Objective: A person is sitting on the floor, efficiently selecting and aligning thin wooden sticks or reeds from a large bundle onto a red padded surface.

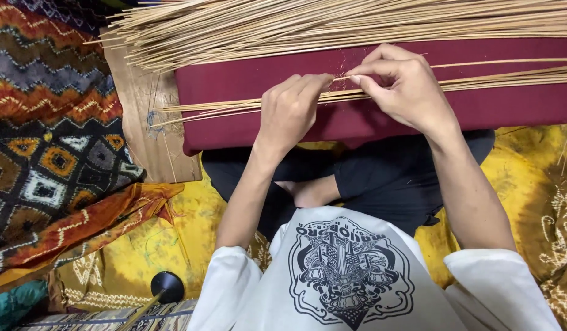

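Thin pale bamboo splints [234, 105], a small flat bundle, lie left to right across the dark red cloth pad [510, 107] in front of the seated person; both hands work on them near the pad's middle.

Left: patterned cloths in orange, black and brown [50, 153] cover the floor. A brown board [142, 122] sits under the pad's left end, where the splint tips overhang.

Centre: the left hand [289, 113] is curled, fingertips pressed down on the small bundle, holding it against the pad.

Right of it: the right hand [406, 86] pinches a single splint between thumb and forefinger, just beside the left fingertips. Loose fibres show on the pad at that point.

Far side: a large heap of the same pale splints [332, 24] runs the full width, apart from the small bundle.

Near side: yellow patterned cloth [173, 233] under the crossed legs.

Risks, as judged:
- The pinched splint may snap or split if bent sharply; it looks thin.
- The small bundle may fan out or slide off the left end if the left hand's pressure lifts.
- Splinters may enter bare fingertips.
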